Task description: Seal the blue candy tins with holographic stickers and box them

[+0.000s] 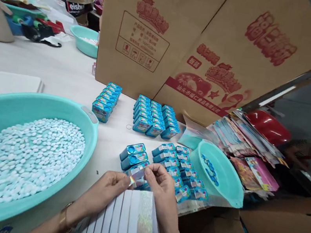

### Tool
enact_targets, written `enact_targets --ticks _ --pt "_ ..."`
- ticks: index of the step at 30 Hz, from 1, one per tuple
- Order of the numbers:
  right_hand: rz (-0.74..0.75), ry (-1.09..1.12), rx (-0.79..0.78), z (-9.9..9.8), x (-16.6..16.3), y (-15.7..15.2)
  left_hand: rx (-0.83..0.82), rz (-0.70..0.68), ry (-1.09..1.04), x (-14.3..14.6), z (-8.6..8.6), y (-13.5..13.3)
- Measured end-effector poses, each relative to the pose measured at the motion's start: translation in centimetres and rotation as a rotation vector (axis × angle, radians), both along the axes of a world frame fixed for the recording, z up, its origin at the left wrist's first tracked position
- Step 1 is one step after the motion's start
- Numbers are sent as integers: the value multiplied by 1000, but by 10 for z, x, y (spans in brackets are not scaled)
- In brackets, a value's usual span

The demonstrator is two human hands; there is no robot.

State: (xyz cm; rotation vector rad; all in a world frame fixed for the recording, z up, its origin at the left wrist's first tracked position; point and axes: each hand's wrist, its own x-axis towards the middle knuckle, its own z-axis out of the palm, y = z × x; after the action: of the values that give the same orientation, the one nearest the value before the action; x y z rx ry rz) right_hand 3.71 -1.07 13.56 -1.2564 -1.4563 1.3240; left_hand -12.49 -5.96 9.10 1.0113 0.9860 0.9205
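Turquoise plastic basin (pixel 42 97): cut by left and near edges. Brown cardboard carton (pixel 182 25): top cut off, print illegible. Silver holographic sticker sheet (pixel 143 214): near end cut off.

Printed in red on the cardboard box (pixel 186 38), "汕头市福仁食品有限公司" and "板装" are noted. On the black band of a container (pixel 76 7), "eishu" is read.

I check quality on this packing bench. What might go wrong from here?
The holographic sticker, pinched between left hand and right hand, may curl and stick to a finger or itself. The small basin sits tilted and might tip over. The white tablets lie uncovered in the big basin, open to dust.
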Motion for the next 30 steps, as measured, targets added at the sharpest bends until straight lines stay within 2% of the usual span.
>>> enact_targets --ticks 4,10,14,16,20,25,30 --pt "-51 -23 4 -16 -10 18 -89 25 96 -7 -7 17" --pt "-92 -145 9 -34 -22 34 -149 55 121 -17 -25 32" --pt "-135 -435 304 -49 -20 46 -133 77 194 -21 -31 42" --pt "-141 -542 392 -59 -17 51 -109 82 242 -22 -34 47" --pt "-106 -595 343 -73 -12 57 -97 86 301 -23 -41 53" --pt "-36 -586 271 -74 -9 61 -119 55 208 -19 -58 62" --pt "-191 -525 322 -75 -14 62 -90 56 332 -10 -81 63"
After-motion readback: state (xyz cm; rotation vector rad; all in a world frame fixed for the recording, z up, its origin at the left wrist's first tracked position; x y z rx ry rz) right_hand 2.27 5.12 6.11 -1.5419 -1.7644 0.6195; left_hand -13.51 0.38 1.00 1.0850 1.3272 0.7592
